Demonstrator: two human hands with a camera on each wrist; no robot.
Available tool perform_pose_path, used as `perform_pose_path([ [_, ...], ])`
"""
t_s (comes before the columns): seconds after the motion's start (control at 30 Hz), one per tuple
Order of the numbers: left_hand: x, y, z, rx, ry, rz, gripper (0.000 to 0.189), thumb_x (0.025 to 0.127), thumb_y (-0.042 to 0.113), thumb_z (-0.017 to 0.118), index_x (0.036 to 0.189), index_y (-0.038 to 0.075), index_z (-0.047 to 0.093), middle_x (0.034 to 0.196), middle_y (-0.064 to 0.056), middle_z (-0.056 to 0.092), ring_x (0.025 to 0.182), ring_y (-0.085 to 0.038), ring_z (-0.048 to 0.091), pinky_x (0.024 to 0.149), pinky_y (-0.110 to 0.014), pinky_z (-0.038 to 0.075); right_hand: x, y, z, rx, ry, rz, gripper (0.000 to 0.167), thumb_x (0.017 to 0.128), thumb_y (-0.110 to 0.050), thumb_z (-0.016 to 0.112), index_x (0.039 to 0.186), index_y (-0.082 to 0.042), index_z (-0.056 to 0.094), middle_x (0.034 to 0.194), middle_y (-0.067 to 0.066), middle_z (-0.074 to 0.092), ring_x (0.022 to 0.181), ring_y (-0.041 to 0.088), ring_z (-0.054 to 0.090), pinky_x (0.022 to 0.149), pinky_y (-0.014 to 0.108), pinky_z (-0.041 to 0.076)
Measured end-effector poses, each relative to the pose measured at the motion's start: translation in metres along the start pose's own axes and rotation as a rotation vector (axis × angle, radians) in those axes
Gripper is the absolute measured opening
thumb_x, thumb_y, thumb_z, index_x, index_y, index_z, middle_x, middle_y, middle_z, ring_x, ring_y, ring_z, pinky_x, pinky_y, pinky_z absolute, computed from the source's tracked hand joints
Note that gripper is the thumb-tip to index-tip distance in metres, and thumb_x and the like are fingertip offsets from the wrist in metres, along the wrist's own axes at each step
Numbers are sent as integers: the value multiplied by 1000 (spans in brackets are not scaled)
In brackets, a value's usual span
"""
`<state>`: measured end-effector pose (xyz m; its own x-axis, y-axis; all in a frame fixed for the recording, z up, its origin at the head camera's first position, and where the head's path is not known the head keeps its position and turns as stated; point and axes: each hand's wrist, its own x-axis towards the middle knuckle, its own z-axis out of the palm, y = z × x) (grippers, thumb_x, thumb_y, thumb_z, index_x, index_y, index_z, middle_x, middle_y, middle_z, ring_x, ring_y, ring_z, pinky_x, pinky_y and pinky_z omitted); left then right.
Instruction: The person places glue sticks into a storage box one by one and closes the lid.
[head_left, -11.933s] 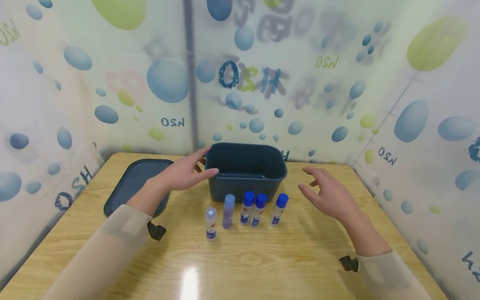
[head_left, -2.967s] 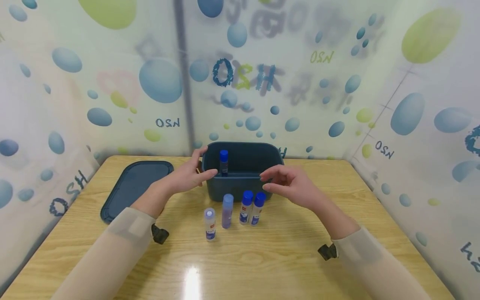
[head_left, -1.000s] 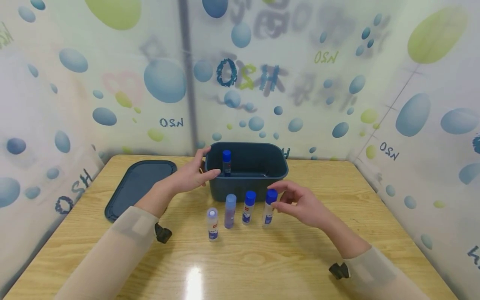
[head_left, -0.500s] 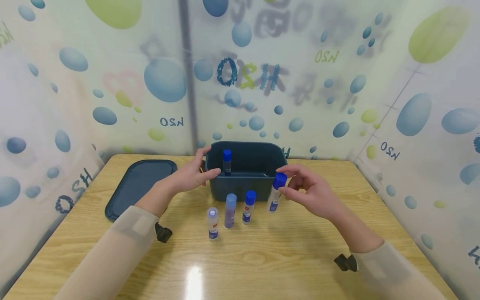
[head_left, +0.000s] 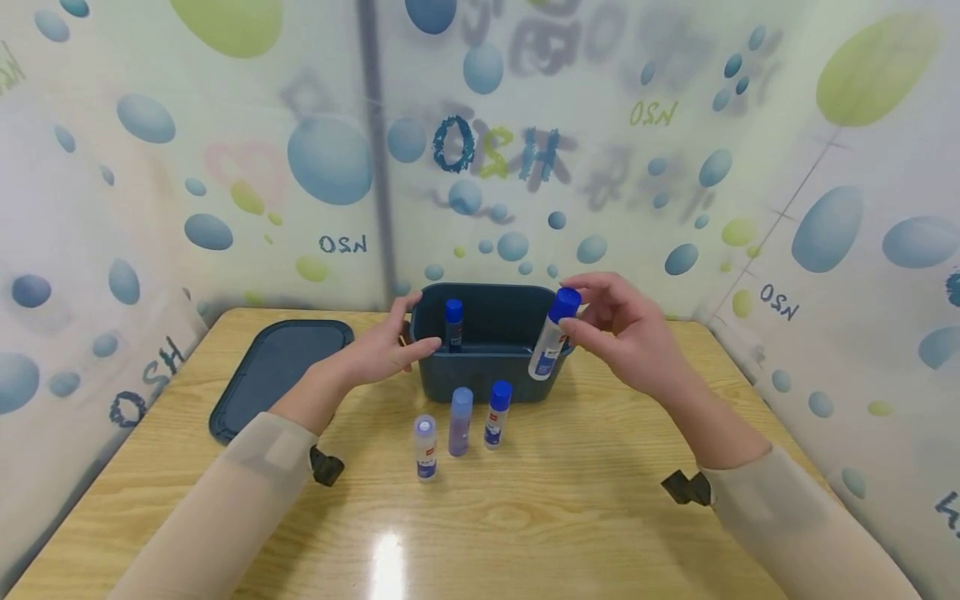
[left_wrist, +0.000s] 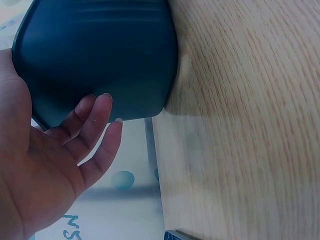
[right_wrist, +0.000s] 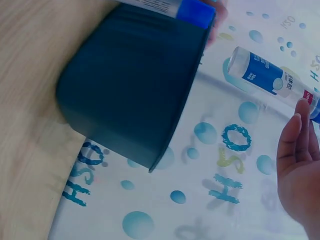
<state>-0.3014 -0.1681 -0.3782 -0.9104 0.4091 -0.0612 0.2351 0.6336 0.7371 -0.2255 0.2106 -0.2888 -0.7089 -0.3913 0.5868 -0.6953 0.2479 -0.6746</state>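
Note:
My left hand (head_left: 371, 346) holds the left end of a dark blue plastic bin (head_left: 472, 377), thumb over its front rim; the fingers (left_wrist: 90, 127) lie loosely against the outer wall. My right hand (head_left: 630, 337) pinches a clear glue bottle (head_left: 551, 342) by its blue cap. The bottle tilts in front of the bin's right side, its base at about rim height. Another blue-capped glue bottle (head_left: 453, 325) stands upright inside the bin, at the left. On the table before the bin stand a blue-capped bottle (head_left: 497, 417), a light-blue-capped one (head_left: 461, 422) and a pale-capped one (head_left: 425, 450).
A dark blue lid (head_left: 277, 379) lies flat on the wooden table (head_left: 480, 533), left of the bin. Behind the bin and at both sides rise walls (head_left: 630, 167) covered with a bubble-patterned print.
One blue-capped bottle has gone into the bin. My right hand then took a second from the table and lifted it up and right, tilting it. My left hand stays at the bin.

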Motion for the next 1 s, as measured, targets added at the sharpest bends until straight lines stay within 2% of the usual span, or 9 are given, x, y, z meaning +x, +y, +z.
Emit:
perform_pose_path([
  [0.13, 0, -1, 0, -3, 1, 0, 106, 104, 71, 60, 176, 30, -6, 121, -17, 66, 105, -37, 75, 89, -44, 60, 11, -4, 2, 11, 23, 24, 46, 99, 9, 74, 142, -2, 65, 107, -3, 74, 78, 17, 71, 71, 24, 60],
  [0.3, 0, -1, 0, -11, -2, 5, 105, 106, 68, 60, 176, 28, -6, 122, -17, 67, 105, -37, 75, 91, -46, 60, 24, -2, 6, 1, 39, 83, 45, 102, 1, 75, 145, -6, 64, 113, 4, 75, 83, 17, 74, 77, 24, 61],
  [0.63, 0, 1, 1, -14, 2, 1, 106, 106, 67, 61, 177, 26, -5, 122, -18, 66, 104, -36, 76, 88, -44, 60, 42, 28, 20, -49, 40, 194, 44, 106, -11, 74, 148, -10, 62, 123, 17, 73, 85, 14, 72, 77, 26, 58],
  [0.87, 0, 1, 1, -18, -4, 2, 103, 108, 64, 61, 177, 25, -6, 123, -19, 66, 104, -36, 75, 87, -44, 60, 51, 50, 34, -72, -6, 253, 43, 107, -18, 75, 148, -14, 63, 124, 16, 72, 91, 29, 73, 79, 27, 59],
  [1.0, 0, 1, 1, -16, -2, 0, 103, 108, 63, 61, 177, 26, -6, 123, -19, 66, 104, -36, 75, 88, -45, 60, 59, 62, 43, -76, -41, 294, 43, 107, -23, 74, 148, -16, 63, 127, 16, 73, 97, 40, 72, 82, 34, 61],
])
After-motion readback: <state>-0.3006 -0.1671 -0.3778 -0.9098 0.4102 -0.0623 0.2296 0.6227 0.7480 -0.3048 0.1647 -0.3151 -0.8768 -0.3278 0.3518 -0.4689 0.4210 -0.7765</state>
